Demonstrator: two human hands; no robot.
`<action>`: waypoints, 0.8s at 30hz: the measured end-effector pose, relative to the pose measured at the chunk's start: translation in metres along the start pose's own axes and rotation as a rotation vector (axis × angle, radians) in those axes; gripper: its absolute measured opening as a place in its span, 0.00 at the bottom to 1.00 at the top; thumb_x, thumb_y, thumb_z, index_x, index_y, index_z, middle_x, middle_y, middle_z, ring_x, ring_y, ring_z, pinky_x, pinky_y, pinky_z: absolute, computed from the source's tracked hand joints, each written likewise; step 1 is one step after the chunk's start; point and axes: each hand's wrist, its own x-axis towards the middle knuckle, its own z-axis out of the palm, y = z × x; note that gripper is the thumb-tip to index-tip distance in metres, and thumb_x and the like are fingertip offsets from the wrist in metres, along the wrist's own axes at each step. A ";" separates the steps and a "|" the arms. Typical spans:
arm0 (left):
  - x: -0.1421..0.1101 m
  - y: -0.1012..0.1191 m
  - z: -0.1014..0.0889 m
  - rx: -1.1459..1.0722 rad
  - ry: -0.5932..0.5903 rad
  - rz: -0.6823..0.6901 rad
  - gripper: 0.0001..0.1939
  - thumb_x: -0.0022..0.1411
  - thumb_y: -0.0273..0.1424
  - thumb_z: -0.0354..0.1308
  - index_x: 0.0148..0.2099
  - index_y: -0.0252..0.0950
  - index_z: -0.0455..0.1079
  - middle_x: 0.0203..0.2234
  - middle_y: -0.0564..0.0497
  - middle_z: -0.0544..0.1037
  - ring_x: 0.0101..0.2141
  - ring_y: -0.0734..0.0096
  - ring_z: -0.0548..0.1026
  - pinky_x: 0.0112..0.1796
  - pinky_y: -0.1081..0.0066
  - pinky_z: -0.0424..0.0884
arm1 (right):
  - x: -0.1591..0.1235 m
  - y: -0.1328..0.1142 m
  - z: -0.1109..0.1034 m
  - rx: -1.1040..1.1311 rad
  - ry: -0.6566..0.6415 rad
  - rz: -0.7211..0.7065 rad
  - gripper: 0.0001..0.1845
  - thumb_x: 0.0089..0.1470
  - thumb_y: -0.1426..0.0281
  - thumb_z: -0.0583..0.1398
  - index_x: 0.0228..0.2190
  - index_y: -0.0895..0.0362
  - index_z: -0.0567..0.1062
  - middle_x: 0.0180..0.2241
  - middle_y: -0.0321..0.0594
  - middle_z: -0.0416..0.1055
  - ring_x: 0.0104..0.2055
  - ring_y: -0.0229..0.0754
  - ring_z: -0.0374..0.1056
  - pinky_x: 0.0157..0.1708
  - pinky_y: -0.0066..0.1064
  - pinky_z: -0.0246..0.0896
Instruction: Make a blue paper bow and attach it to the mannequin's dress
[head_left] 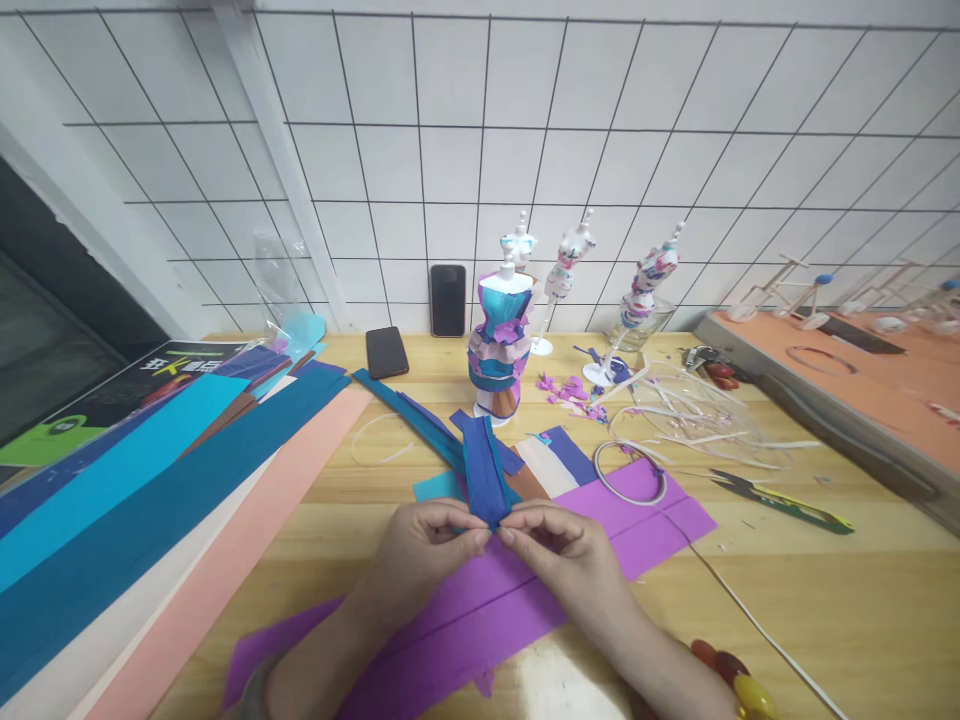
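Observation:
Between my two hands is a folded strip of blue and teal crepe paper (486, 465), its near end pinched and its far end rising toward a small dress form. My left hand (431, 550) grips its left corner between thumb and fingers. On the right corner, my right hand (559, 550) pinches in the same way. Under both hands lies a long sheet of purple crepe paper (517, 590). Just beyond stands the miniature dress form (504, 335), wrapped in turquoise, purple and blue paper pieces. Teal and blue strips (424, 420) lie behind my left hand.
Long paper strips (180, 470) cover the left side. Two phones (448, 300) (387, 352) are at the back. Further dress forms (649, 275) stand behind. To the right are a wire coil (630, 472), thread snips (784, 500), tangled cord (697, 415) and an orange board (825, 380).

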 end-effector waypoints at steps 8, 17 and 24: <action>0.001 0.002 0.000 -0.073 -0.025 -0.029 0.03 0.47 0.28 0.62 0.26 0.34 0.74 0.21 0.53 0.74 0.26 0.73 0.70 0.29 0.75 0.64 | 0.001 0.003 -0.001 -0.030 0.013 -0.052 0.03 0.45 0.70 0.62 0.24 0.57 0.77 0.26 0.40 0.74 0.29 0.40 0.69 0.29 0.29 0.64; 0.000 0.004 0.001 -0.079 0.025 -0.036 0.02 0.46 0.28 0.62 0.24 0.34 0.73 0.21 0.53 0.75 0.25 0.73 0.70 0.28 0.75 0.65 | 0.001 0.005 0.000 -0.012 0.012 -0.044 0.04 0.44 0.69 0.63 0.24 0.57 0.77 0.25 0.39 0.74 0.28 0.40 0.69 0.28 0.28 0.64; 0.000 0.004 0.001 -0.066 0.015 -0.070 0.03 0.47 0.28 0.61 0.25 0.33 0.73 0.21 0.53 0.75 0.25 0.73 0.70 0.27 0.75 0.64 | 0.001 0.006 0.000 -0.008 0.011 -0.027 0.06 0.44 0.66 0.64 0.24 0.57 0.77 0.25 0.40 0.74 0.28 0.40 0.69 0.27 0.28 0.65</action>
